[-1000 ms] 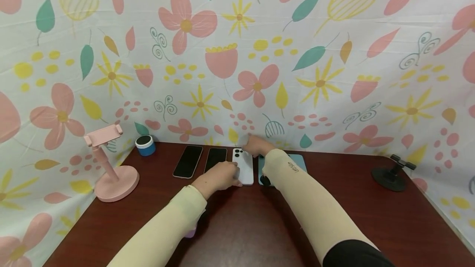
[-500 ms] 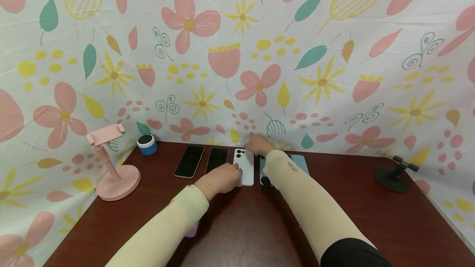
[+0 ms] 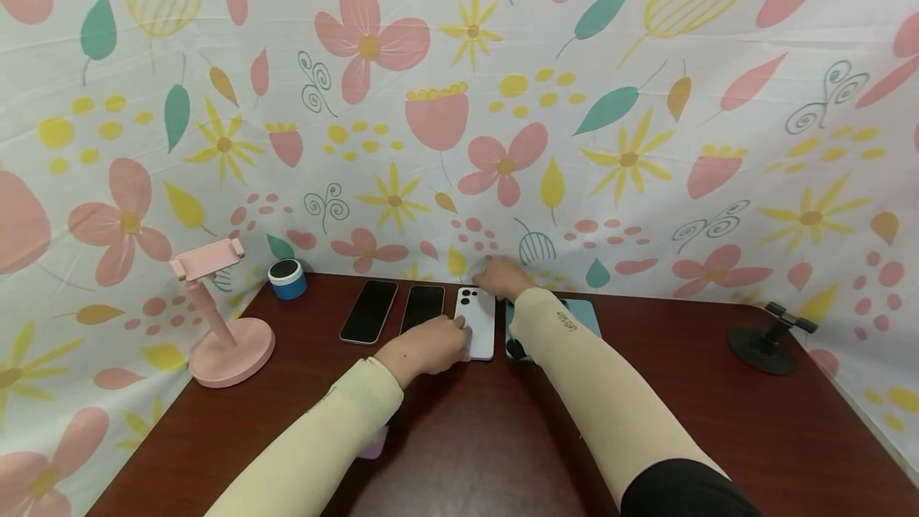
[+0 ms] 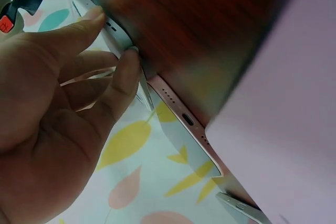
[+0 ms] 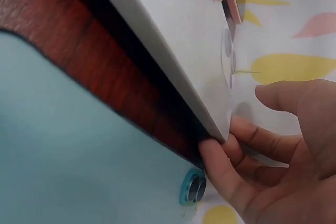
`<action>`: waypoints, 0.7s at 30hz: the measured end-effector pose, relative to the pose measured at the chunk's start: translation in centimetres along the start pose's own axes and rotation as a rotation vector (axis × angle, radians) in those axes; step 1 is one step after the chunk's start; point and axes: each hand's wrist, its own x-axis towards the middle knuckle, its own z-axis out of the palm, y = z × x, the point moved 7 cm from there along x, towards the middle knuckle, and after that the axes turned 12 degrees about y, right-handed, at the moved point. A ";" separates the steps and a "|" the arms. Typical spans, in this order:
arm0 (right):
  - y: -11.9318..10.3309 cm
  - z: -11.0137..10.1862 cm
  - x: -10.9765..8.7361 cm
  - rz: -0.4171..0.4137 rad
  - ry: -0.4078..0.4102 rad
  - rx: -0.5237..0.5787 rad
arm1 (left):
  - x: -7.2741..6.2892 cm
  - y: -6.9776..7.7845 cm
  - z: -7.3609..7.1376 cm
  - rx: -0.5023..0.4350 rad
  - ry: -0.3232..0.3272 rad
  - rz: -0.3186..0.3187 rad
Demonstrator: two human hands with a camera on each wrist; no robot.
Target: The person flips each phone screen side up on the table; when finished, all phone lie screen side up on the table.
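A white phone [image 3: 483, 325] lies back up on the dark wooden table, its camera lenses toward the patterned cloth. My left hand [image 3: 429, 345] is at its near left side; in the left wrist view, thumb and a finger [image 4: 127, 72] grip the phone's bottom end. At the far right corner is my right hand [image 3: 506, 279]. The right wrist view shows its fingertips [image 5: 214, 153] touching the phone's corner and edge, while its thumb [image 5: 278, 96] stays apart. Right of the phone, partly under the right sleeve, lies a light-blue tablet [image 5: 89, 129], separated by a narrow gap.
Two black-screened phones, one farther left [image 3: 368, 312] and one nearer [image 3: 422, 305], lie left of the white phone. Beyond are a blue-and-white jar [image 3: 288, 281] and a pink stand [image 3: 230, 345]. A black stand [image 3: 764, 345] is at right. A purple item [image 3: 373, 443] shows beside the left sleeve.
The whole head view has shifted slightly rightward. My left fingers have drawn together a little at the white phone's left side; the right hand stays at its far corner.
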 end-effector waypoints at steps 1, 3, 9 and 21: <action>0.0 -0.1 -0.1 -0.002 -0.006 0.018 | 0.0 -0.1 0.1 -0.014 -0.008 -0.005; 0.2 -0.1 -0.1 0.003 -0.022 0.061 | 0.0 -0.1 0.1 -0.040 -0.018 -0.011; 0.6 -0.1 0.0 0.047 -0.071 0.180 | -0.3 -0.6 0.1 -0.106 -0.031 -0.035; 1.6 0.2 -0.7 0.188 -0.145 0.471 | -0.5 -1.2 0.0 -0.230 -0.064 -0.102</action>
